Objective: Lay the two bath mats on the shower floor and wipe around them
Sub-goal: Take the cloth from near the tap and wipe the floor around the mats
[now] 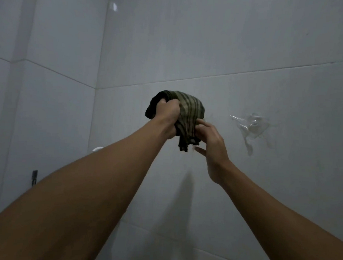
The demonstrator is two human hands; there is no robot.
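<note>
The left hand [167, 113] is clenched in a fist around the upper part of a bunched, dark green striped cloth [188, 108], fingers buried in the folds, held up in front of the tiled shower wall [253, 44]. The right hand [212, 145] sits just below and to the right of it, fingers half curled and pinching the lower hanging end of the same cloth, while the lowest finger stretches out free beneath the dangling tail. Both forearms reach up and forward from the near edge of the view, so the cloth sits at about the middle of the scene, close to the wall but seemingly not pressed against it. The posture reads as wringing or gathering the cloth ready for wiping; whether it is wet cannot be told for sure, though a faint streak below its tail may be dripping water. The cloth looks soft and limp, light when dry and heavier and slicker if soaked, so a firm whole-hand hold on the bulk, as the left hand has, suits it better than a fingertip pinch on the loose end. To the right on the far wall hangs a clear plastic hook or holder [252, 127], and low on the left wall is a small dark bracket [34, 177] with a pale rounded fitting [97, 149] near the corner. Neither bath mat nor the shower floor is in view.
</note>
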